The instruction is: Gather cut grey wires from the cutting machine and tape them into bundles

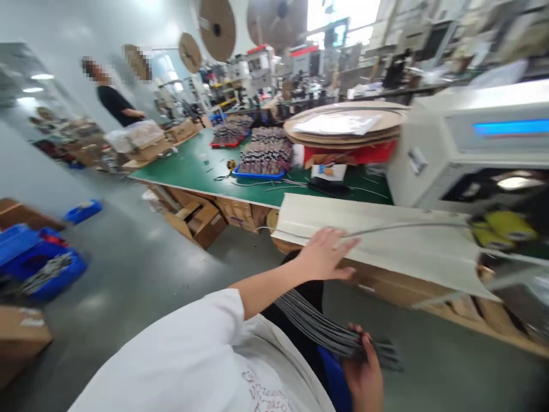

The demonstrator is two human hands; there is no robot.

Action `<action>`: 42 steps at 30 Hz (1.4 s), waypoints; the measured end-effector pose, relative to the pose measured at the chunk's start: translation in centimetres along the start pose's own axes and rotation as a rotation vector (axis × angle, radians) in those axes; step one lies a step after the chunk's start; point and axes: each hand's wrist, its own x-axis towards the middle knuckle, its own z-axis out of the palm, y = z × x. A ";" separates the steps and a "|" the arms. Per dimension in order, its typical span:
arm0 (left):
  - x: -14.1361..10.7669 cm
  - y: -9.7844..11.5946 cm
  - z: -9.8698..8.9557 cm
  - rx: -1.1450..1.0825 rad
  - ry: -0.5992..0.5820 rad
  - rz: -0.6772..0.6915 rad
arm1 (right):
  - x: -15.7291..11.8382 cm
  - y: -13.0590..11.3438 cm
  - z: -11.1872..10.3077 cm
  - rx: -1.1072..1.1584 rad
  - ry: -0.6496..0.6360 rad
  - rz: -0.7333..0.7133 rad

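Grey floor (141, 274), pale wall (64, 26) and, blurred, probably a window (359, 10).

A white shirt (171, 349) is worn, its cloth creased into soft greyish folds to the left of the grip of the right hand (364, 369). Thin reddish lettering (266, 395) in a handwritten style is printed on its front, farther left of that grip and a little lower, set in several lines and too blurred to be read fully. The left sleeve (227, 306) is cut short and loose, and the forearm (268, 289) is left bare. Black trousers (316, 290) are worn, seen above and left of the grip.
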 end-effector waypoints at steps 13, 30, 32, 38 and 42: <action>2.4 0.3 1.3 0.020 -0.087 -0.048 | 1.6 0.9 -0.8 -0.038 0.003 0.000; -8.2 -0.2 -0.5 0.025 -0.175 0.221 | -1.8 -0.2 2.7 0.195 -0.035 -0.030; -10.9 1.2 0.5 -0.015 -0.237 0.212 | -1.8 -0.2 2.9 0.202 -0.021 -0.030; -15.7 3.0 2.6 -0.089 -0.372 0.163 | -2.1 0.3 2.4 0.238 0.027 -0.008; -16.0 3.1 2.6 -0.062 -0.382 0.207 | -2.3 0.2 2.3 0.272 0.020 0.000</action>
